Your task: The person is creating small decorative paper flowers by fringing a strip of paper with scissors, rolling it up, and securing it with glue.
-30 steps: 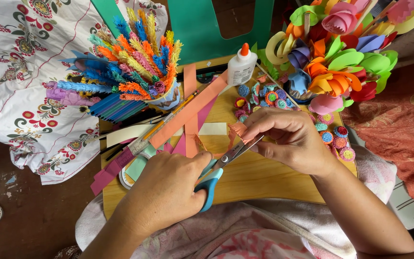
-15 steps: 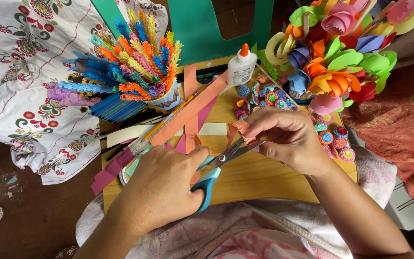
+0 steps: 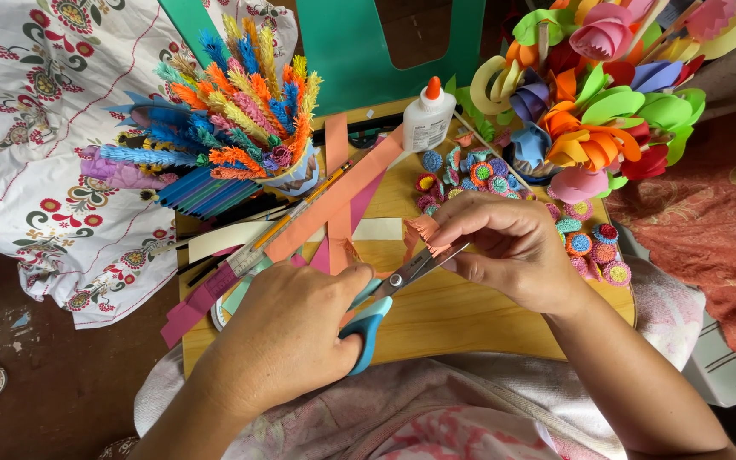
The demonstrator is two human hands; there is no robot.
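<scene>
Scissors point(image 3: 385, 294) closed slightly, paper strip point(image 3: 423, 230) half-hidden

- A small wooden lap table point(image 3: 470, 319) carries the things.
- Beyond the scissors point(image 3: 385, 298), long pink and orange paper strips point(image 3: 334, 200) lie crossed.
- A white glue bottle point(image 3: 429, 119) stands further away.
- Small rolled paper discs point(image 3: 585, 243) lie right of the grip.

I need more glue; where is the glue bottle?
The white glue bottle stands at the board's far edge, centre of the head view, between the fringed paper sticks and paper flowers.
</scene>
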